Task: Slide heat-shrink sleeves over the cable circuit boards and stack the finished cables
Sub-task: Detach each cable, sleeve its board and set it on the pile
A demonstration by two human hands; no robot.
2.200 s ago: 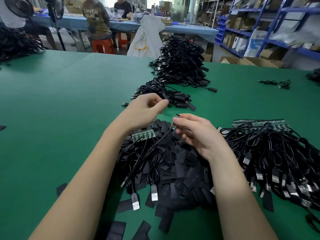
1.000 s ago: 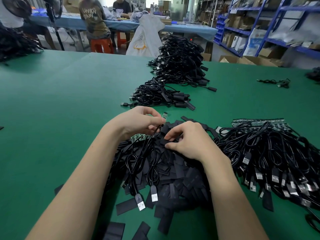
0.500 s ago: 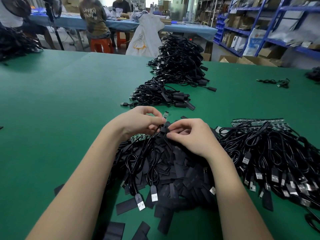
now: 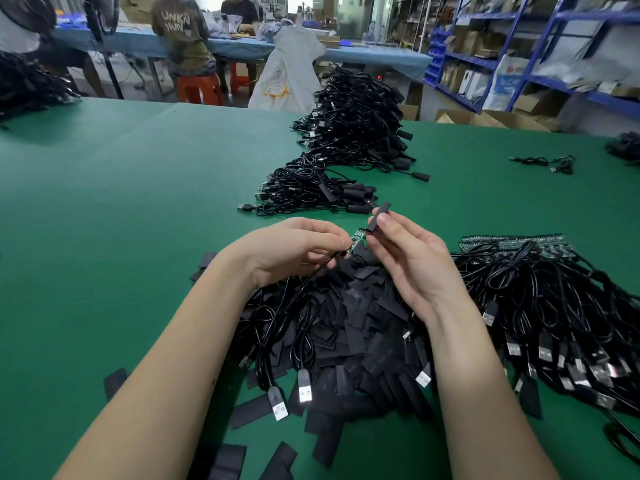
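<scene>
the left hand pinches a cable's small green circuit board at its fingertips; the right hand pinches a black sleeve just beyond the board's tip, apart from it. under both lies a heap of loose sleeves. unsleeved cables crowd the right, finished cables lie ahead on the green table.

Heat-shrink sleeve — flat, black, tilted, held just right of the bare green circuit board, not yet over it. Loose sleeves heaped near; finished cables stacked far.
</scene>
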